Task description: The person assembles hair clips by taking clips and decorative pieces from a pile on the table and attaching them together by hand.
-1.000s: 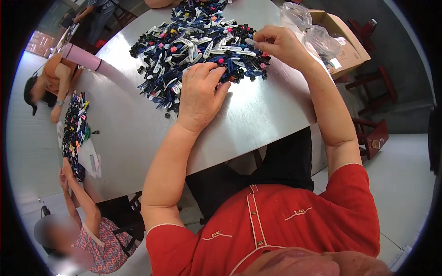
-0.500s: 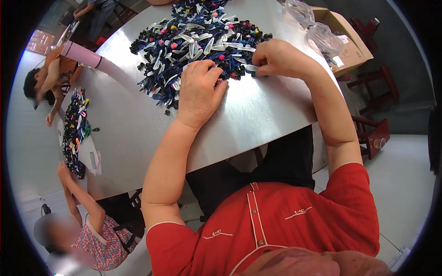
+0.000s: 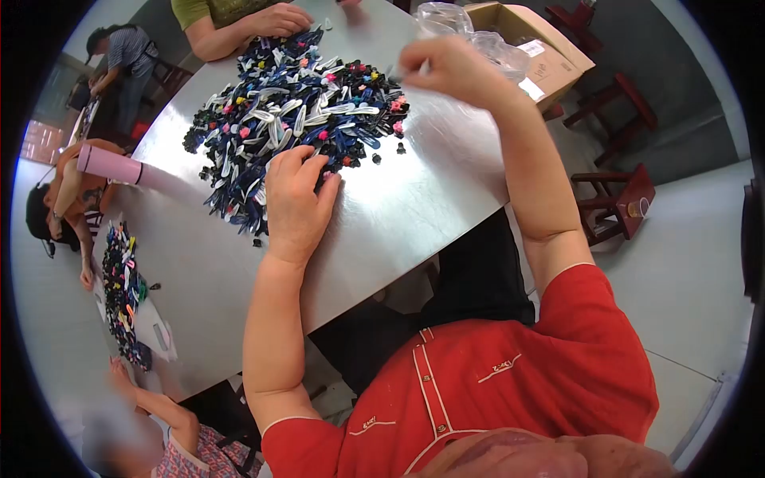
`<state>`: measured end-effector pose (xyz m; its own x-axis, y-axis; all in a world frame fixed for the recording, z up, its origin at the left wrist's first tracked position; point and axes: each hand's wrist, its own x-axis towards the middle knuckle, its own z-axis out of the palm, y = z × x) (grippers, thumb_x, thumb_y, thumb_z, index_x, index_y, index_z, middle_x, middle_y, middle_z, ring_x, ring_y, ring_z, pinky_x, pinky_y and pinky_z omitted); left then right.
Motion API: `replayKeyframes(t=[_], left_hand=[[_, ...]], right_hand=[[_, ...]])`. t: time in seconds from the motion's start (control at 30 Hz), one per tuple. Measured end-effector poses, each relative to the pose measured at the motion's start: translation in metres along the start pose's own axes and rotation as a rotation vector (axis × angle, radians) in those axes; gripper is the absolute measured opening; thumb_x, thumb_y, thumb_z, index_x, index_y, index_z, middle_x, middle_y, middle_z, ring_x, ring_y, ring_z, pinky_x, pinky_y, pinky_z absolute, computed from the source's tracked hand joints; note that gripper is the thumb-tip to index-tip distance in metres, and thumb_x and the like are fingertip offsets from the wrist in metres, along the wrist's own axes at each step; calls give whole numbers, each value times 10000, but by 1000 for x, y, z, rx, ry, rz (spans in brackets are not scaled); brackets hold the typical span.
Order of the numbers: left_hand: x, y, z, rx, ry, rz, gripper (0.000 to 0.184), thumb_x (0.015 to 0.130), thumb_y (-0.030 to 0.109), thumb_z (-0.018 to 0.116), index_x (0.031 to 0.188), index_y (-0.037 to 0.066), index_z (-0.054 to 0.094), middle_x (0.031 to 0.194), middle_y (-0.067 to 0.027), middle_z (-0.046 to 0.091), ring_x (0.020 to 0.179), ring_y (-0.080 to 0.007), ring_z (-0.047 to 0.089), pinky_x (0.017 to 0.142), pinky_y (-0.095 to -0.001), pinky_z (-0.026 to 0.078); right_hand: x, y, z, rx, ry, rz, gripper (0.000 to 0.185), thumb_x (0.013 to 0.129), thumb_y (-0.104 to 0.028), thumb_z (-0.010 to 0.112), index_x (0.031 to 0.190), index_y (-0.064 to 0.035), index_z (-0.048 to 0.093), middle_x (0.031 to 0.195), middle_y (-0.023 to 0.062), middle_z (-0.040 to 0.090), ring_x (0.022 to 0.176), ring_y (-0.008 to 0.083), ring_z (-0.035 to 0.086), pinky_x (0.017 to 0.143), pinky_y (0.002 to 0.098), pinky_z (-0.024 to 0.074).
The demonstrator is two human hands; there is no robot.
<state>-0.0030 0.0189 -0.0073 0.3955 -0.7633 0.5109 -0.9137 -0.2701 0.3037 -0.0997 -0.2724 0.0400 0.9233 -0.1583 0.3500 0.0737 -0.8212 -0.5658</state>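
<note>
A large heap of snap hair clips (image 3: 275, 123), in white, navy and black with small coloured flower pieces, lies on the metal table. At its near edge rests my left hand (image 3: 299, 199), fingers stretched over the clips and thumb held apart. My right hand (image 3: 454, 72) is raised beyond the heap's right side, fingers curled together and smeared by motion. A blurred pale sliver, seemingly a hair clip (image 3: 394, 73), shows at its fingertips. Some small dark pieces (image 3: 377, 158) lie loose beside the heap.
An open cardboard box (image 3: 550, 72) with clear plastic bags (image 3: 498, 52) stands at the right. A pink tumbler (image 3: 110, 165) and a second clip pile (image 3: 119, 295) are at the left. Co-workers sit around the table, one person's hand (image 3: 279, 20) at the heap's far end. Red stools (image 3: 613, 207) stand at right.
My right hand has lifted from the heap's near right edge and moved away, up and outward. My left hand stays at the heap. The view has shifted, bringing a co-worker opposite into sight.
</note>
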Motion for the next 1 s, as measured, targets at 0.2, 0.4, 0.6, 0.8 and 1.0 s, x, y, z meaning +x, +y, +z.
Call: replayKeyframes(t=[0.2, 0.4, 0.6, 0.8, 1.0], left_hand=[[-1, -1, 0, 2, -4, 12, 289, 774, 126, 771, 1021, -2, 690, 1119, -141, 629, 1089, -338, 562, 959, -439, 443], [-1, 0, 0, 0, -7, 7, 288, 779, 140, 766, 1023, 5, 692, 1116, -139, 632, 1084, -341, 565, 957, -440, 441], [-2, -4, -1, 23, 6, 23, 292, 769, 146, 770, 1023, 20, 698, 1108, -132, 634, 1092, -335, 563, 956, -439, 441], [-3, -2, -1, 19, 3, 15, 280, 770, 139, 766, 1016, 26, 695, 1092, -126, 631, 1089, -327, 562, 959, -434, 441], [-2, 2, -1, -107, 24, 61, 232, 792, 128, 739, 1002, 43, 689, 1057, -100, 635, 1022, -308, 600, 917, -426, 456]], right_hand=[[-14, 29, -59, -631, 315, 528, 164, 802, -188, 648, 819, -46, 727, 891, 167, 725, 838, 343, 699, 797, 452, 548], [-7, 36, -44, -606, 550, 511, 190, 793, -198, 663, 858, -41, 746, 905, 183, 725, 824, 342, 701, 772, 432, 547], [9, 31, 1, -35, 80, 102, 126, 854, -116, 712, 925, -12, 711, 825, 94, 704, 735, 170, 646, 715, 301, 526], [12, 16, 46, -111, -13, -45, 157, 855, -182, 717, 910, -35, 713, 848, 106, 674, 787, 241, 656, 728, 355, 515], [11, -3, 71, -471, 41, 70, 232, 858, -298, 695, 944, -83, 716, 912, 113, 663, 869, 309, 655, 772, 397, 515]])
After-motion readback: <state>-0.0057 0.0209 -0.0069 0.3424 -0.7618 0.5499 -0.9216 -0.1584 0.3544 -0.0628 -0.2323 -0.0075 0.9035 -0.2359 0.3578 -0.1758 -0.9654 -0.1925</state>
